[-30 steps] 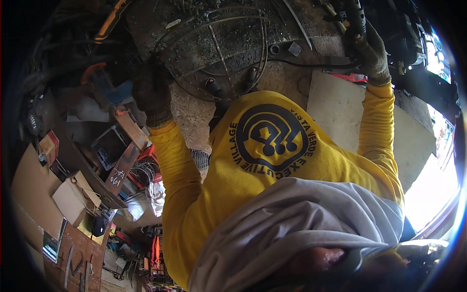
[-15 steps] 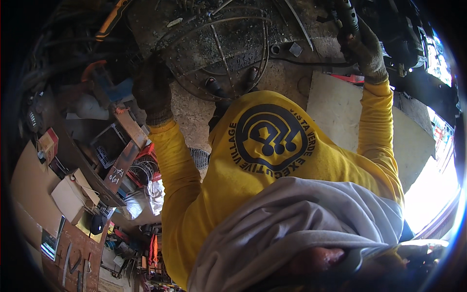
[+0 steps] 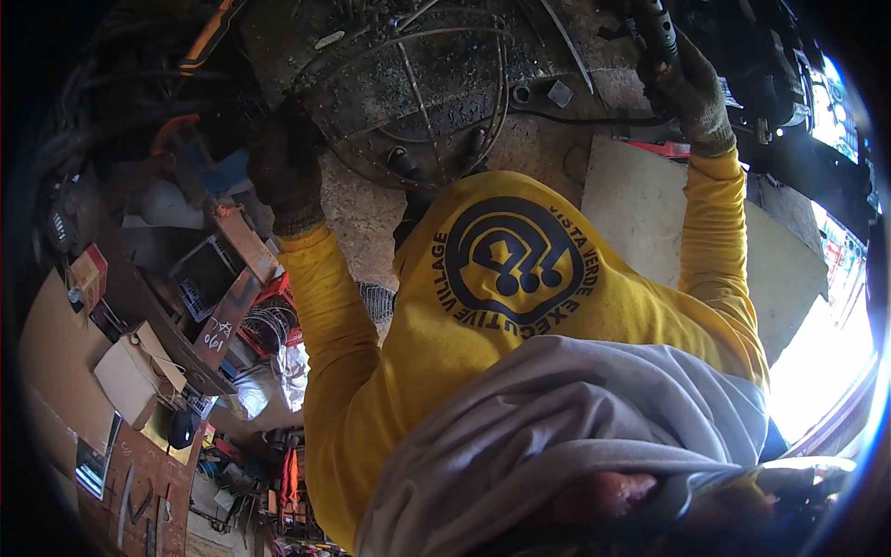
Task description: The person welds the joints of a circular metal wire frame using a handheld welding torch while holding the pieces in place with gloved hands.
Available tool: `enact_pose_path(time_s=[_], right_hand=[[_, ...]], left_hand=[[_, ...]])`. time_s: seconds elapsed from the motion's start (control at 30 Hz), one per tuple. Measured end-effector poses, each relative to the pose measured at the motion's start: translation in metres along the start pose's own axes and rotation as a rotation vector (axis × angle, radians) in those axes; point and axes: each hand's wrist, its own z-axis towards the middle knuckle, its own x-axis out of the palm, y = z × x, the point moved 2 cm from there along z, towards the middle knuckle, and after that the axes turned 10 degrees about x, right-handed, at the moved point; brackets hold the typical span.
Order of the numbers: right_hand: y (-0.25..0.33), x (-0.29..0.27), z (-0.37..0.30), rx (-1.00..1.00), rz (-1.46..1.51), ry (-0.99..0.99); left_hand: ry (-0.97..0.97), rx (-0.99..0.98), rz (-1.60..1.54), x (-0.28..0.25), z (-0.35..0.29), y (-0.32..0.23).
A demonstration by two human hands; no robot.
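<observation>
A rounded frame of thin metal rods (image 3: 427, 104) stands over a dark, grimy work surface (image 3: 380, 84) in front of me. My left hand (image 3: 286, 172), in a dark work glove, is closed at the frame's left side; its fingertips are lost in shadow. Farther right, my right hand (image 3: 698, 100), in a grey-brown glove, is wrapped around a dark tube with holes along it (image 3: 655, 32). The tube's upper end runs out of view. Between my hands, a short pipe ring (image 3: 522, 95) and a small square metal piece (image 3: 560, 93) lie near the surface's edge.
An orange-and-black tool (image 3: 212, 37) lies at the upper left. Cluttered shelving with a red crate (image 3: 277, 306) and an open cardboard box (image 3: 139, 376) fills the left. A dark cable (image 3: 585, 120) crosses near the work surface. Pale sheets (image 3: 636, 200) stand at the right.
The whole view has shifted very slightly. Both hands keep nearly the same places, and the rod frame stays where it was.
</observation>
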Motion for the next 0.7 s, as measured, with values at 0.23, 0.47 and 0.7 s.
enact_pose_path(time_s=[0.23,0.47,0.7], right_hand=[[0.003,0.002,0.000,0.037,-0.027,0.009],[0.006,0.005,0.004,0.017,-0.027,0.034],[-0.008,0.001,0.014,-0.066,-0.017,-0.111]], left_hand=[[0.005,0.083,0.068,0.000,0.003,-0.005],[-0.011,0.006,-0.040,0.002,-0.001,0.000],[-0.017,0.043,0.009,0.003,-0.003,0.009]])
